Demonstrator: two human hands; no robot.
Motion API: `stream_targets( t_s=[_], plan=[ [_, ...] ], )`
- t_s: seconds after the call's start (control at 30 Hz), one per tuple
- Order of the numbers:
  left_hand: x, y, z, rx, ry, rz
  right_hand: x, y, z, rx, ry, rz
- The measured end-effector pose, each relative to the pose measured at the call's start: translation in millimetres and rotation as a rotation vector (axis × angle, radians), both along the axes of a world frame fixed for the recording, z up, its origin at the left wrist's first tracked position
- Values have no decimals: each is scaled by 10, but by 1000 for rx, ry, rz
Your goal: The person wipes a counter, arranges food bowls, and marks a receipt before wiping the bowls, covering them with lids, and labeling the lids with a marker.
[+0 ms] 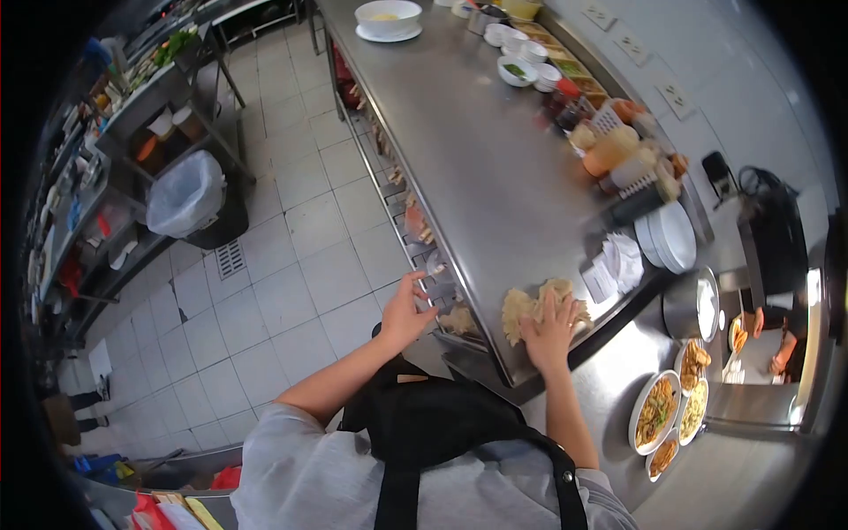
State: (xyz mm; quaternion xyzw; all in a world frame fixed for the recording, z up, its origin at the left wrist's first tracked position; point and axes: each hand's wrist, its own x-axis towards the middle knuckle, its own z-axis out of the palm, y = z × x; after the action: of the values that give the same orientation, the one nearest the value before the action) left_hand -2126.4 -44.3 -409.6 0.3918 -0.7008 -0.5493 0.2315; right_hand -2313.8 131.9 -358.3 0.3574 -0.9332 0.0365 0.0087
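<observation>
A crumpled cream-coloured cloth lies bunched at the near end of the steel counter. My right hand is on top of it, gripping it against the steel with the fingers over the folds. Beside the counter's left edge is my left hand, with nothing in it and its fingers apart and slightly bent. Below that hand, a wire rack under the counter holds items I cannot make out clearly. A stack of folded white napkins stands just right of the cloth.
Sauce bottles, small bowls and white plates line the counter's wall side. Filled dishes and a metal pot stand to my right. A lined bin is across the aisle. Another person's hand shows through the hatch.
</observation>
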Motion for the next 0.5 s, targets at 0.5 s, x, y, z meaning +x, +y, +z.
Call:
stream_targets(
  t_s=[0.5],
  plan=[
    [-1020,-1186,-1789,1420,391,-97,-19,-1663,-202,-325,-176,476]
  ],
)
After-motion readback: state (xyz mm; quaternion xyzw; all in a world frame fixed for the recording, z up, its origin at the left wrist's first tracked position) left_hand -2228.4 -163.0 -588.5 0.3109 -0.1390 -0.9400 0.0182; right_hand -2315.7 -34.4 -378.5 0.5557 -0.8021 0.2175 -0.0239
